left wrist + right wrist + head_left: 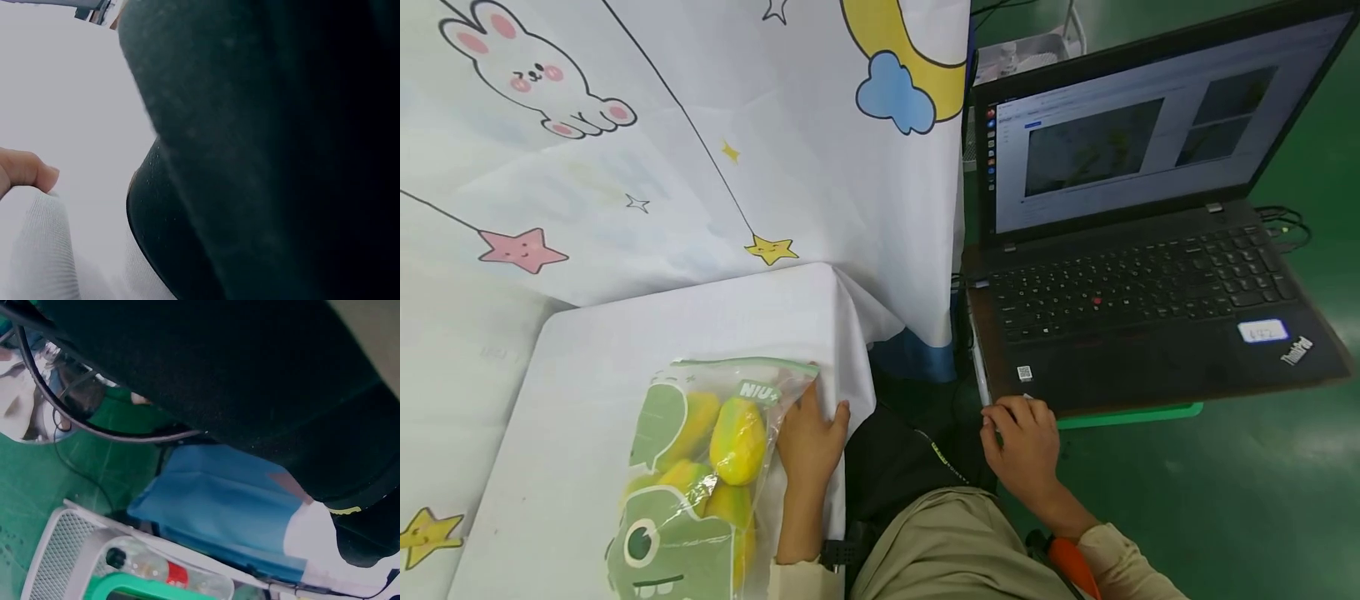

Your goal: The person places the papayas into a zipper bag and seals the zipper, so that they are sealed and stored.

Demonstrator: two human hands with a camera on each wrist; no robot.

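Observation:
In the head view a clear zip-top bag [647, 492], printed with a green cartoon monster, lies on the white-covered table. Several yellow-green mango-shaped fruits [738, 442] show through it. My left hand [811, 442] rests on the tabletop by the bag's upper right corner, the fingertips partly behind the clear plastic and the thumb apart. The left wrist view shows the thumb [28, 169] against white cloth. My right hand [1024, 450] rests with loosely bent fingers at the near left corner of the laptop [1135, 358]. The right wrist view does not show that hand.
White cartoon-printed cloth [700, 167] hangs behind the table [602, 333]. The laptop sits on a brown board right of the gap where my legs are. Below, a white basket [69, 550] holds a clear bottle [150, 565]; a black cable [81, 425] loops nearby.

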